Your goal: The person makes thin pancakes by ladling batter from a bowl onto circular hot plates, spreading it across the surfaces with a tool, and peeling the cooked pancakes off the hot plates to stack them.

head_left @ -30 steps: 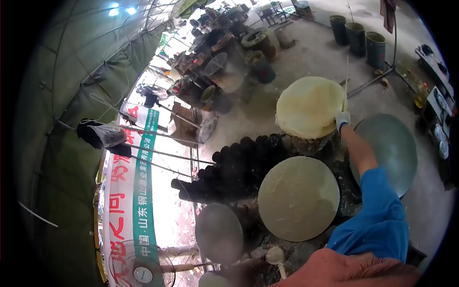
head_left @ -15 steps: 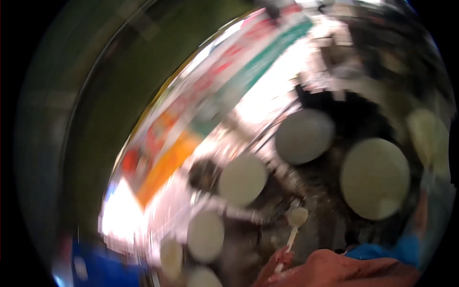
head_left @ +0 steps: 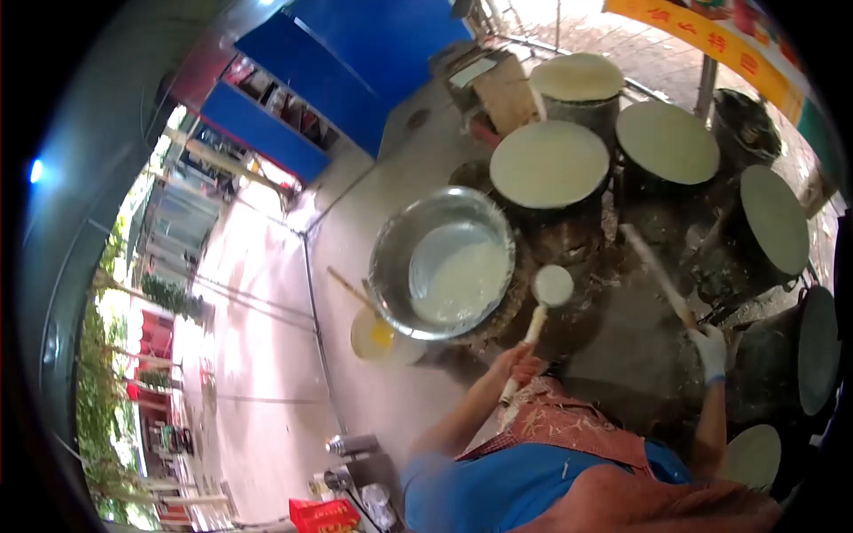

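Note:
My left hand is bare and wrapped round the handle of a ladle, whose round bowl holds pale batter. In the white-gloved right hand is a long flat scraper, its blade pointing up and left. A large metal basin with pale batter inside stands just beyond the ladle. Round griddles lie past both hands: one with a pale surface, another to its right, and a third farther right.
A pot with a wooden stick stands left of the basin. Farther back are a cardboard box and another round griddle. More griddles stand at the right. A red bag lies at the lower left.
The view has swung left, from the banner and griddles to the metal basin. The gloved right hand has moved from a far griddle to near my body. My left hand and its ladle are now fully visible.

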The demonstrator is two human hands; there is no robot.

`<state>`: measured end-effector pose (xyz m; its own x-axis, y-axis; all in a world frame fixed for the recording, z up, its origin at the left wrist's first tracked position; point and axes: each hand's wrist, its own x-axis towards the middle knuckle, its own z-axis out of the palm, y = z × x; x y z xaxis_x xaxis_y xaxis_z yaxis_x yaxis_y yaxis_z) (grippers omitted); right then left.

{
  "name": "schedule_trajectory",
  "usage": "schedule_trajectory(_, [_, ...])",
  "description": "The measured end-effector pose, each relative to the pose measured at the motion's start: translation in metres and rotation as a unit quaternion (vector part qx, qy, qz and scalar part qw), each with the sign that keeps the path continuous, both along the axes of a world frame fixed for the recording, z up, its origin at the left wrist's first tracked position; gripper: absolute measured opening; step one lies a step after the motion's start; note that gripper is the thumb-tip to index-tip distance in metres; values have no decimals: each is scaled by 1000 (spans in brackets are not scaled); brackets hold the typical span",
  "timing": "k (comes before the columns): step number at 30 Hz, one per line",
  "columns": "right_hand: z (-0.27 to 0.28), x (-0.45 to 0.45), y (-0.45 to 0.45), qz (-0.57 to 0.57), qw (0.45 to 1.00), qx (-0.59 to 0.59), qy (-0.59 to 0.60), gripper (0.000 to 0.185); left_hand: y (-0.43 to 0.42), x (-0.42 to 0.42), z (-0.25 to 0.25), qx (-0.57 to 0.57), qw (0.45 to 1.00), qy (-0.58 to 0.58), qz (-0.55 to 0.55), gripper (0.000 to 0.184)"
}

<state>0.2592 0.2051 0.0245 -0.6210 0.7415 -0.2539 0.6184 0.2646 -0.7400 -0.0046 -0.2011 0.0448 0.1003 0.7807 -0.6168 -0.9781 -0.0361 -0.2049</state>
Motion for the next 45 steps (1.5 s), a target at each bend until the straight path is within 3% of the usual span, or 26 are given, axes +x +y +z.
schedule_trajectory(1, [14,-41,-23,64,996,40,-50,36,-30,-4,5,8,998,-16,52,38])
schedule_trajectory(3, [36,-119,-66,113,991,-44,-60,38,-88,-15,-12,71,987,69,130,27])
schedule_trajectory(4, [34,-154,-78,163,986,25,-25,39,-116,-23,-18,117,972,127,159,12])
schedule_trajectory(5, [23,-187,-91,208,974,92,13,39,-143,-37,-40,94,961,205,158,14])
schedule_trajectory(7, [24,-257,-133,229,930,284,40,37,-161,-71,1,-52,899,408,147,13])
schedule_trajectory(9, [57,-335,-182,324,913,236,-78,38,-193,-122,-14,-75,887,440,118,22])
schedule_trajectory(10, [53,-367,-207,347,898,257,-81,32,-206,-151,-26,-83,882,453,99,27])
schedule_trajectory(11, [45,-394,-230,370,882,278,-89,27,-223,-187,-63,-118,901,409,83,20])
schedule_trajectory(13, [-5,-436,-280,453,787,382,-173,20,-244,-237,-156,-181,934,302,53,11])
schedule_trajectory(15, [4,-454,-336,538,711,406,-198,17,-244,-257,-170,-234,931,279,5,12])
schedule_trajectory(17, [51,-467,-348,479,790,329,-193,19,-239,-286,-176,-283,919,270,-41,15])
schedule_trajectory(19, [18,-449,-325,360,858,315,-187,27,-237,-292,-186,-328,904,259,-94,19])
schedule_trajectory(21, [-18,-422,-336,409,829,312,-222,27,-231,-297,-195,-337,903,242,-115,21])
schedule_trajectory(22, [1,-427,-354,439,826,281,-213,28,-226,-299,-200,-333,907,229,-117,22])
schedule_trajectory(25, [31,-437,-351,319,894,214,-230,29,-216,-295,-216,-305,935,157,-94,24])
schedule_trajectory(27, [-14,-405,-352,305,856,254,-331,32,-205,-298,-220,-262,960,81,-53,26])
schedule_trajectory(29, [-19,-390,-378,295,885,185,-310,34,-194,-301,-211,-204,978,-30,0,28])
schedule_trajectory(31, [-8,-372,-394,255,907,138,-304,36,-193,-305,-183,-144,980,-132,45,30])
schedule_trajectory(34, [11,-332,-406,205,943,134,-227,36,-209,-313,-120,-27,985,-169,36,39])
schedule_trajectory(36, [24,-315,-419,171,957,148,-180,36,-214,-316,-25,16,995,-93,35,41])
schedule_trajectory(38, [46,-313,-420,170,958,212,-90,36,-217,-309,69,-30,995,44,80,41])
schedule_trajectory(40, [66,-325,-417,150,947,284,16,36,-232,-311,142,52,995,78,37,43])
schedule_trajectory(44, [130,-374,-373,102,899,370,210,38,-244,-311,279,66,954,292,21,38])
schedule_trajectory(45, [157,-384,-368,75,894,366,249,38,-248,-319,301,76,912,403,-3,25])
